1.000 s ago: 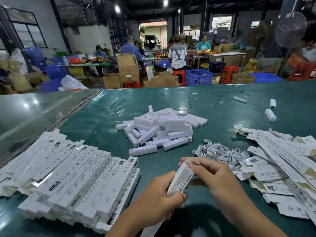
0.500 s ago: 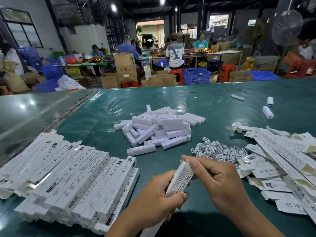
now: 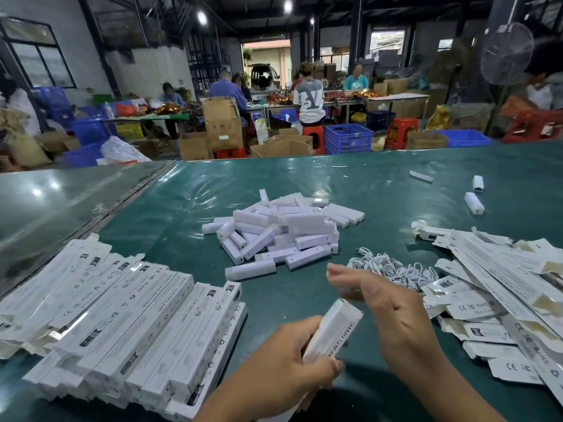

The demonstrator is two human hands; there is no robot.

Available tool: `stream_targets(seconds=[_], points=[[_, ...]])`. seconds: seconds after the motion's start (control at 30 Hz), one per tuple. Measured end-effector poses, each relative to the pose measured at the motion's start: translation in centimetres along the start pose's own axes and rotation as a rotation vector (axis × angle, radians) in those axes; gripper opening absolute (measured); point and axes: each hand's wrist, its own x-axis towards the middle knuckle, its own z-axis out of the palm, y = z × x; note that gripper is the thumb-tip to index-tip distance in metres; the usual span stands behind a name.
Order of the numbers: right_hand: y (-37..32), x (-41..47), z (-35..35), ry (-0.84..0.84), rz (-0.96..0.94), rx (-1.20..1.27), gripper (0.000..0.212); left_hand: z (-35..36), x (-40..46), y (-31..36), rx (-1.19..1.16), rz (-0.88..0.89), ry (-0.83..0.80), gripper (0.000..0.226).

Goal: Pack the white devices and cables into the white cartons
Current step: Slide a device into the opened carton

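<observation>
Green table point(image 3: 396, 184) below; my left hand point(image 3: 283, 379) grips a carton point(image 3: 333, 333), right hand point(image 3: 387, 303) loose-fingered and empty. Its flap could spring open.

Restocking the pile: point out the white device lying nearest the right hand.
The lone white device at the pile's near edge, lying flat, closest to the right hand.

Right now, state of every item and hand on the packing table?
Left hand: grips the held carton.
Right hand: open, off the carton.
Held carton: top end closed, tilted up.
Packed cartons: closed, stacked in rows at left.
Flat cartons: unfolded, loosely piled at right.
White devices: unpacked, heaped.
Cables: coiled, piled beside the devices.
</observation>
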Motion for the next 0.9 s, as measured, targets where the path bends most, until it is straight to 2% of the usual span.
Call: stream_targets(seconds=[0.1, 0.13, 0.2, 0.27, 0.3, 0.37, 0.43, 0.53, 0.57, 0.63, 0.67, 0.73, 0.83, 0.9], points=[[0.0, 0.2, -0.1, -0.251, 0.157, 0.145, 0.061, 0.7, 0.1, 0.5, -0.010, -0.032, -0.100, 0.022], [-0.1, 0.3, 0.0, -0.374, 0.190, 0.113, 0.059, 0.7, 0.1, 0.5, -0.020, -0.039, -0.114, 0.022], [-0.2, 0.3, 0.2, -0.537, 0.106, -0.043, 0.049, 0.8, 0.1, 0.5, -0.012, -0.038, -0.122, 0.027], [-0.2, 0.3, 0.5, -0.543, -0.020, -0.180, 0.034, 0.9, 0.2, 0.3, -0.018, -0.018, -0.118, 0.027], [-0.1, 0.2, 0.5, -0.534, -0.023, -0.190, 0.031, 1.1, 0.2, 0.3, -0.048, -0.025, -0.116, 0.024], [0.1, 0.1, 0.4, -0.530, 0.035, -0.158, 0.041, 1.4, 0.4, 0.2, -0.080, -0.035, -0.128, 0.023], [0.1, 0.2, 0.4, -0.486, 0.187, -0.038, 0.049, 1.2, 0.6, -0.1, -0.131, -0.031, -0.178, 0.020], [0.0, 0.9, 0.1, -0.238, 0.415, 0.220, 0.053, -0.6, 0.6, -0.2, -0.521, -0.130, -0.188, 0.033], [0.0, 1.3, -0.2, -0.116, 0.467, 0.302, 0.055, -1.5, 0.6, -0.3, -0.683, -0.168, -0.154, 0.039], [0.0, 2.1, -0.8, 0.143, 0.586, 0.507, 0.051, -3.0, 0.7, -1.1, -0.950, -0.197, 0.028, 0.050], [0.1, 2.4, -1.0, 0.248, 0.643, 0.592, 0.046, -3.4, 0.8, -1.4, -0.989, -0.182, 0.131, 0.050], [0.7, 2.5, -0.8, 0.384, 0.723, 0.683, 0.036, -2.8, 1.1, -1.9, -0.826, -0.118, 0.230, 0.049], [1.4, 1.3, 1.5, 0.341, 0.772, 0.593, 0.035, -0.2, 1.3, -2.1, -0.649, 0.059, 0.240, 0.071], [1.7, 0.2, 2.9, 0.159, 0.700, 0.292, 0.041, 0.7, 1.3, -1.6, -0.653, 0.107, 0.336, 0.058]])
